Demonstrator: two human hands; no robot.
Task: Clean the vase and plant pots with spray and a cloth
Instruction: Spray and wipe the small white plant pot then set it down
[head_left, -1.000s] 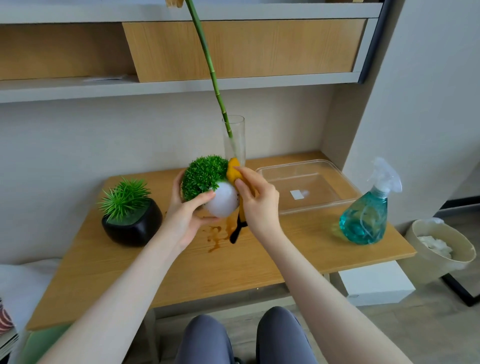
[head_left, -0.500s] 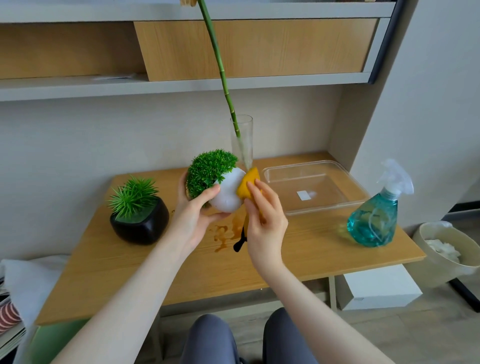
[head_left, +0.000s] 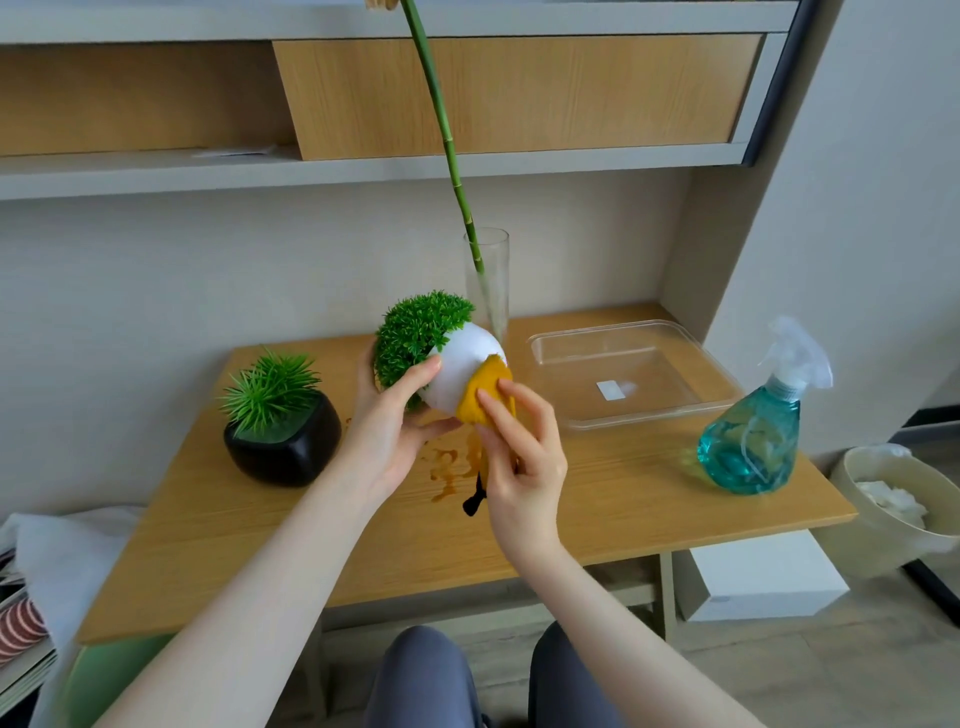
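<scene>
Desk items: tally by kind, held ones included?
Plant pots: 2, the white pot in the left hand, the black pot on the desk
Glass vase: 1
Spray bottle: 1
Yellow cloth, in the right hand: 1
Clear tray: 1
Total: 6

Desk (head_left: 597, 499): square pot (head_left: 283, 447) on left side, tray (head_left: 550, 364) right of centre, spray bottle (head_left: 753, 441) at right edge in front of tray. Vase (head_left: 488, 291) at back centre, stem (head_left: 447, 156) in it. Round pot (head_left: 467, 371) held above desk centre, tilted, in front of vase. Bin (head_left: 857, 519) on floor right of desk.
</scene>
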